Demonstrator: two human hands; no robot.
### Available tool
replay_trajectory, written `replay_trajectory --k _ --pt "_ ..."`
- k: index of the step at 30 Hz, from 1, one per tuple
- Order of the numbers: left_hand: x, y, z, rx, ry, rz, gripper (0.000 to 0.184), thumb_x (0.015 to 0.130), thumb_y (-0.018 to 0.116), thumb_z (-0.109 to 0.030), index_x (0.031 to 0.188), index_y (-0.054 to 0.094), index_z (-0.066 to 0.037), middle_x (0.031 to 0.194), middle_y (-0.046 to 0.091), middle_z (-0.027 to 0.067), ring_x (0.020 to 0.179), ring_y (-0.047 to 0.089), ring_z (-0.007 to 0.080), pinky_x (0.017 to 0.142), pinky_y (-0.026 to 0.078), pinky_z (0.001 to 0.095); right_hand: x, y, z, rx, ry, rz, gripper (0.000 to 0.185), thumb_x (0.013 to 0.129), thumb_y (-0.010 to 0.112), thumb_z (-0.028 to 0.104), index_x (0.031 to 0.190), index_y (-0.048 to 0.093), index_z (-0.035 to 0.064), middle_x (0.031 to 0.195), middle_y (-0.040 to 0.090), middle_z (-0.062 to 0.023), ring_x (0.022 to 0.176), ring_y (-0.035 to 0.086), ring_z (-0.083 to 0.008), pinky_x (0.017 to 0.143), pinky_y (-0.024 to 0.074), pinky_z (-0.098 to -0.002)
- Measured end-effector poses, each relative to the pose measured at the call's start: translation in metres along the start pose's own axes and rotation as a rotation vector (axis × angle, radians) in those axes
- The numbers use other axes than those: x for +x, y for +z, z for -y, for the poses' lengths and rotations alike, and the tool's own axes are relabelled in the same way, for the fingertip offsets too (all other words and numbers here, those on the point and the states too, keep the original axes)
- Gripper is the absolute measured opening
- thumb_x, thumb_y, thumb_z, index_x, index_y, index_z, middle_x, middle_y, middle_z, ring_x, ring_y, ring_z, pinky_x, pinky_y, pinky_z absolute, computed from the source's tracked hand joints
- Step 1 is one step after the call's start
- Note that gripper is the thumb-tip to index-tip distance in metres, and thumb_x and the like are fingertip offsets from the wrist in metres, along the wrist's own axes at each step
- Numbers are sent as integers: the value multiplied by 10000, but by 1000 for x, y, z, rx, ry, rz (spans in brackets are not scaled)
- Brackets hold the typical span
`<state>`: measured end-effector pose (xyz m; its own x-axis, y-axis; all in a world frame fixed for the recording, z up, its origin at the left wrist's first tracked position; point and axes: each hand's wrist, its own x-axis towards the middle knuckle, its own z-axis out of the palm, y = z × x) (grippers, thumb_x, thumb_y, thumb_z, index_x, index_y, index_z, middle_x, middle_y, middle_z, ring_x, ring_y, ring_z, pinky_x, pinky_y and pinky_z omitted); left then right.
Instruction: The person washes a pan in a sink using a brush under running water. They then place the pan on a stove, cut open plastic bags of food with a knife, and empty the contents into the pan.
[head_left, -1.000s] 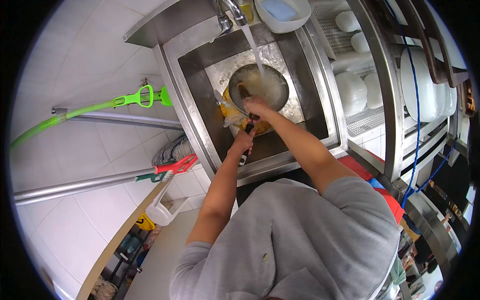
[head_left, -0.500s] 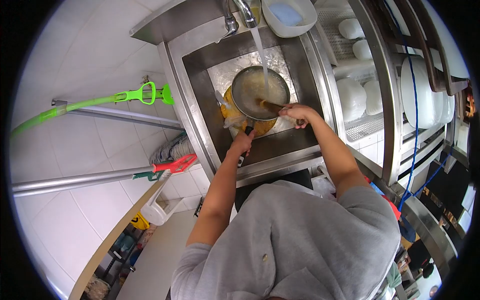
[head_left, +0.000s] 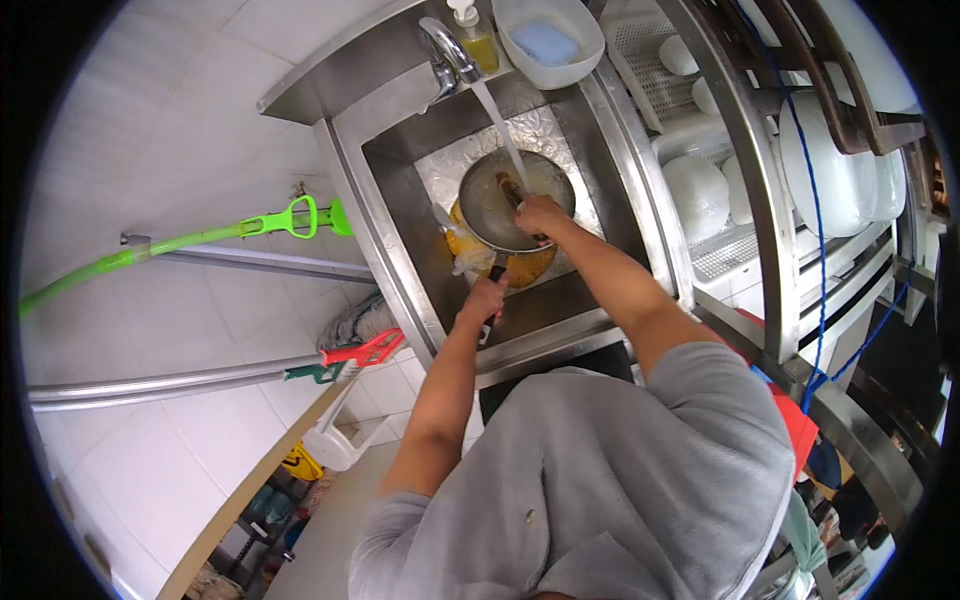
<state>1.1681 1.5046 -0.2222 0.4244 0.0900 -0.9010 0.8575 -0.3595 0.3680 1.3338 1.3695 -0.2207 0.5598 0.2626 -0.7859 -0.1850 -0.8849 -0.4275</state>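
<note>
A round metal frying pan [head_left: 482, 215] is in the sink, tilted slightly, over an orange-yellow item [head_left: 530, 268] that it partly covers. My left hand [head_left: 487, 298] is closed around the pan's black handle [head_left: 498, 272]. My right hand [head_left: 543, 216] grips a brown wooden brush [head_left: 510, 190], its head against the inside of the pan; the exact shape of the head is hard to make out. A stream of water from the tap [head_left: 450, 55] falls into the pan beside my right hand.
Behind the sink [head_left: 405, 270] stand a soap bottle [head_left: 478, 45] and a white tub [head_left: 550, 60] with a blue sponge. White dishes [head_left: 695, 195] fill racks on the right. Green-handled [head_left: 290, 220] and red-handled poles lean at the left. Crumpled plastic [head_left: 470, 262] lies beside the pan.
My right hand has moved up and left, further over the pan, and the brush now stands more upright toward the pan's far side. My left hand keeps the handle.
</note>
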Motion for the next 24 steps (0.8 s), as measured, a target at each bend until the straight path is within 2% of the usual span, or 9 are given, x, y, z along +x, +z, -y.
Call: replay_trajectory --k 3,6,10,13,15,17,20,22,24 --pt "1 -5 11 -15 -17 -1 645 957 531 -505 659 541 67 505 536 132 391 556 251 397 451 394 -29 3 22 -111 -17 180 588 900 569 350 1412 448 87 1060 679 -205 742 710 -299 520 597 -374" --pt "-2 -1 7 -43 -4 31 640 953 537 -506 676 543 70 507 540 135 387 554 253 397 451 394 9 11 6 -11 97 -38 594 894 583 342 1415 450 92 1098 666 -211 746 705 -313 508 594 -402" --pt "0 -5 9 -18 2 8 640 948 541 -510 678 544 70 500 535 133 383 551 251 397 450 395 -14 11 16 30 68 35 600 889 582 349 1428 447 122 1153 651 -213 785 711 -327 545 597 -392" --pt "4 -4 14 -52 1 37 633 952 533 -506 699 560 74 507 547 139 382 554 258 404 453 402 -25 6 6 -9 25 124 639 884 589 364 1456 412 141 1209 630 -215 889 701 -361 682 596 -425" --pt "0 -8 1 -15 17 14 640 949 531 -517 718 570 78 508 548 141 380 552 262 405 457 404 -7 -4 -14 -200 20 -225 685 880 596 387 1472 376 123 1181 642 -221 983 679 -371 817 561 -457" --pt "-20 -10 -1 26 -2 5 648 947 529 -529 737 579 82 509 549 143 377 551 265 407 461 406 -15 -2 -35 -219 187 -147 711 879 600 401 1477 353 105 1161 645 -230 1064 652 -364 937 502 -484" --pt "-22 -1 -17 196 -48 -76 633 949 528 -524 817 622 88 635 634 189 570 672 295 534 538 414 -37 20 -76 -463 118 -221 662 895 585 391 1447 383 86 1080 666 -220 930 699 -335 785 572 -465" --pt "-5 18 -6 519 92 -333 589 953 526 -501 966 648 75 889 690 242 875 710 332 740 567 439 -83 -9 -58 -150 188 258 603 910 561 360 1410 404 63 990 672 -203 704 702 -298 578 589 -428" --pt "-15 13 -23 506 61 -260 561 955 524 -487 1037 643 55 1004 670 256 975 677 354 815 546 456 -110 -41 -37 -122 152 312 586 910 556 335 1400 404 52 949 670 -197 617 671 -273 506 571 -402"
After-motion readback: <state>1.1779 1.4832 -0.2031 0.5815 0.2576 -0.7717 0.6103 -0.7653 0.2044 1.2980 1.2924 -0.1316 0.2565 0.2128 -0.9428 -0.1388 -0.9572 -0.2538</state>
